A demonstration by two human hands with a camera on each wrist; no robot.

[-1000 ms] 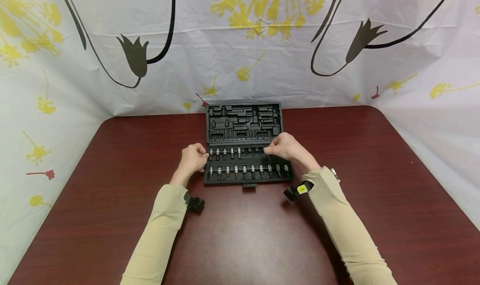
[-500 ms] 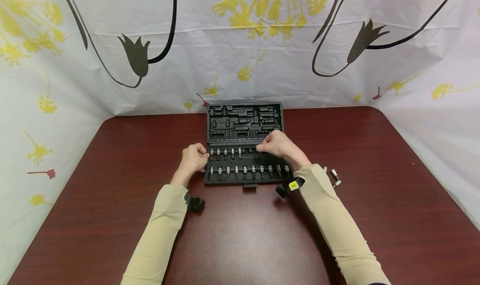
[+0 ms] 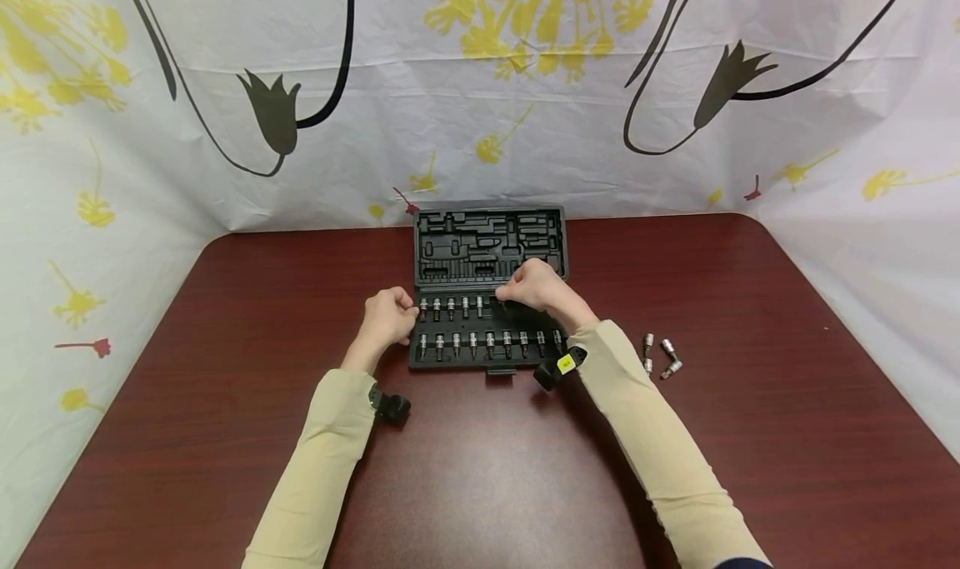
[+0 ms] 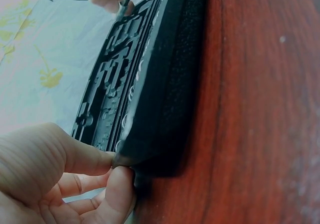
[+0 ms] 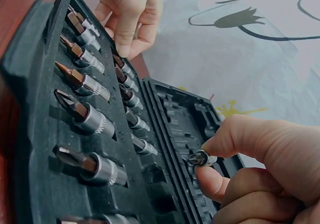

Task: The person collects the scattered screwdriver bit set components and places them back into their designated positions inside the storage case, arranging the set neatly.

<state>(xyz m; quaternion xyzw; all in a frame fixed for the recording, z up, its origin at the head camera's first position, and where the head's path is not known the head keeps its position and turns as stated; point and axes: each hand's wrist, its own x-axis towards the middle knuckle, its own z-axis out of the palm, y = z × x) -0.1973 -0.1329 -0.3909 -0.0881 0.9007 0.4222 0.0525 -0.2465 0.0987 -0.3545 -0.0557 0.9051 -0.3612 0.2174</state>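
An open black socket case [image 3: 465, 323] lies on the table, its lid [image 3: 450, 277] leaning back toward the curtain. My left hand [image 3: 386, 315] pinches the left edge of the case between thumb and fingers, seen close up in the left wrist view. Between thumb and forefinger my right hand [image 3: 536, 286] holds a bit socket [image 5: 201, 158], its cross-shaped tip showing in the right wrist view. That hand is over the back row, just right of the seated bit sockets [image 5: 131, 99]. Part of the back row's right side is hidden under it. The front row of bit sockets [image 5: 95, 119] is filled.
Several loose bit sockets [image 3: 668, 346] lie on the table [image 3: 750, 436] right of the case, beside my right sleeve. The case's latch [image 3: 501, 372] sticks out at the front. A patterned white curtain [image 3: 480, 152] hangs directly behind the table.
My right hand has moved left along the back row, away from the right slots. The loose bit sockets have come out from behind the right sleeve. My left hand stays put.
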